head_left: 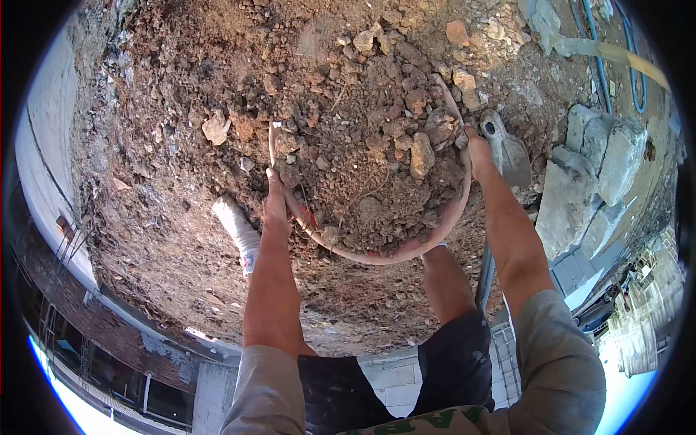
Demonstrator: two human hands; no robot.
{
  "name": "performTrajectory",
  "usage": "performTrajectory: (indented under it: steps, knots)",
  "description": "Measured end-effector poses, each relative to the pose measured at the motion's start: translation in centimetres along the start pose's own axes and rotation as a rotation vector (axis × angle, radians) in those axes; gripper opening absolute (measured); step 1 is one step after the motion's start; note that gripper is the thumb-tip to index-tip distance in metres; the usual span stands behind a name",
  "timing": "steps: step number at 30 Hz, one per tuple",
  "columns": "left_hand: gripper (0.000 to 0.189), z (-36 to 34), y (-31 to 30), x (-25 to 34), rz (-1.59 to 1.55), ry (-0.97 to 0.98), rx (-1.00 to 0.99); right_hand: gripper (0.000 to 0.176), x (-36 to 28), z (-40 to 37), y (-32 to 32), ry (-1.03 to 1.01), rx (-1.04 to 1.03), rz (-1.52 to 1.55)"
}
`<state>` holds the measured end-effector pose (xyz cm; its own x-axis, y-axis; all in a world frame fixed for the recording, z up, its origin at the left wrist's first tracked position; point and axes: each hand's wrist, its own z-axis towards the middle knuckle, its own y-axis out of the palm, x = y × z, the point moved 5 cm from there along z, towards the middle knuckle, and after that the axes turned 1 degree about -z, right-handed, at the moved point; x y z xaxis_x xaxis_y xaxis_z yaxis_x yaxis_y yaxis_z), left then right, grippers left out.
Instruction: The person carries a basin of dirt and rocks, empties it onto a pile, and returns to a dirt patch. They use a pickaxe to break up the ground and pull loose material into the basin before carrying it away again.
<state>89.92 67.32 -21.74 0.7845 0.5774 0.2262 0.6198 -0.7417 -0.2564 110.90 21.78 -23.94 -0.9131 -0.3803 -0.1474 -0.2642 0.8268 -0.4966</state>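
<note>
Head view: a round pan (406,253) with a worn pinkish rim was found in front of the person, between the two arms, loaded with brown soil (370,210) and stones. The left hand (275,199) was clamped on the rim at the pan's left side, thumb on top, its other fingers hidden. The right hand (478,156) was clamped on the rim at the right side, its underside grip likewise out of sight. The pan's far edge was covered by soil and merged with the rubble ground (167,196); whether the base rested fully there could not be determined. A large tan stone (422,155) lay inside, toward the right. A shovel blade (515,162) was noted just beside the right hand, with broken concrete slabs (569,199) farther right.
</note>
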Motion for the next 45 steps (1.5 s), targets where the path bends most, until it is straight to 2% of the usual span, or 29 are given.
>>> performTrajectory:
  steps: [2, 5, 6, 11, 13, 14, 15, 16, 17, 18, 19, 21, 25, 26, 27, 28, 31, 34, 35, 36, 39, 40, 42, 43, 45]
  knots:
    - [0.079, -0.8, 1.1, 1.0, -0.014, 0.006, -0.011, 0.085, -0.1, 0.3, 0.0, 0.007, 0.009, -0.067]
    - [0.067, -1.7, 1.7, 1.8, -0.093, -0.018, -0.074, 0.095, 0.3, 0.8, 0.5, 0.024, -0.090, 0.000]
    - [0.064, -1.7, 2.3, 2.2, -0.135, 0.004, -0.112, 0.100, -1.3, -1.7, 0.4, 0.047, -0.126, -0.025]
    - [0.059, -1.7, 2.6, 2.7, -0.131, 0.011, -0.146, 0.103, 0.1, -0.5, 1.6, 0.102, -0.302, 0.181]
    - [0.062, -2.2, 3.1, 2.5, -0.127, -0.045, -0.126, 0.101, 0.8, -1.0, 1.7, 0.111, -0.259, 0.212]
    - [0.075, -1.7, 3.2, 1.9, -0.112, -0.033, -0.048, 0.098, 0.5, -2.6, 1.9, 0.096, -0.197, 0.213]
    - [0.079, -0.9, 2.9, 1.0, -0.075, -0.033, -0.039, 0.095, 0.0, -3.8, 1.7, 0.069, -0.136, 0.215]
    - [0.083, 0.0, 2.4, 0.2, -0.040, -0.027, -0.030, 0.096, -0.4, -4.7, 1.1, -0.031, 0.006, 0.045]
    - [0.087, 1.3, 2.0, -0.5, -0.003, -0.015, -0.020, 0.101, -0.6, -5.5, 1.0, -0.074, 0.062, -0.071]
    - [0.092, 2.7, 1.4, -1.5, 0.068, -0.045, 0.035, 0.100, -0.8, -6.6, 1.0, -0.076, 0.051, -0.116]
    - [0.096, 4.3, 0.7, -2.2, 0.170, 0.022, 0.093, 0.099, -0.8, -7.7, 0.9, -0.075, 0.041, -0.162]
    - [0.096, 0.6, 1.4, -1.2, 0.154, -0.083, -0.061, 0.099, -1.0, -10.3, 1.1, -0.077, 0.003, -0.144]
    - [0.090, -1.0, 1.7, -3.2, -0.113, 0.039, -0.160, 0.092, -0.6, -13.4, 2.0, -0.106, 0.061, -0.060]
    - [0.088, -1.8, 1.8, -3.2, -0.176, 0.043, -0.206, 0.094, -0.6, -13.7, 2.2, -0.200, 0.151, -0.089]
    - [0.086, -2.3, 1.2, -3.2, -0.235, 0.046, -0.249, 0.093, -1.4, -14.7, 2.5, -0.234, 0.097, -0.102]
    - [0.086, -2.8, -0.3, -4.0, -0.187, -0.053, -0.217, 0.092, -2.0, -15.8, 2.6, -0.262, 0.039, -0.119]
    - [0.084, -7.3, -3.0, -2.7, -0.309, 0.033, -0.172, 0.085, -3.3, -17.5, 3.7, -0.340, -0.035, -0.127]
    - [0.082, -11.5, -6.3, -1.8, -0.492, 0.164, -0.222, 0.080, -7.1, -23.3, 4.1, -0.354, -0.090, -0.221]
    - [0.082, -12.8, -7.6, -0.8, -0.561, 0.226, -0.238, 0.078, -9.7, -25.8, 4.6, -0.456, -0.067, -0.249]
    - [0.070, -14.5, -9.6, -1.0, -0.592, 0.123, -0.095, 0.077, -11.9, -29.6, 4.8, -0.545, -0.043, -0.278]
    - [0.059, -23.7, -16.0, -0.8, -0.515, 0.053, -0.065, 0.073, -15.5, -40.8, 4.7, -0.753, -0.039, -0.372]
    - [0.054, -26.0, -17.0, -0.1, -0.688, 0.108, -0.002, 0.072, -17.4, -44.1, 4.8, -0.786, -0.029, -0.418]
    - [0.055, -34.3, -21.4, 3.2, -0.787, 0.115, -0.077, 0.073, -20.3, -52.9, 4.6, -0.884, -0.009, -0.506]
    - [0.054, -37.3, -24.2, 3.7, -0.735, 0.181, -0.069, 0.073, -21.9, -57.5, 4.5, -0.955, -0.003, -0.563]
    - [0.056, -46.0, -29.7, 7.0, -0.653, 0.157, -0.163, 0.075, -25.3, -64.7, 4.5, -1.133, -0.014, -0.669]
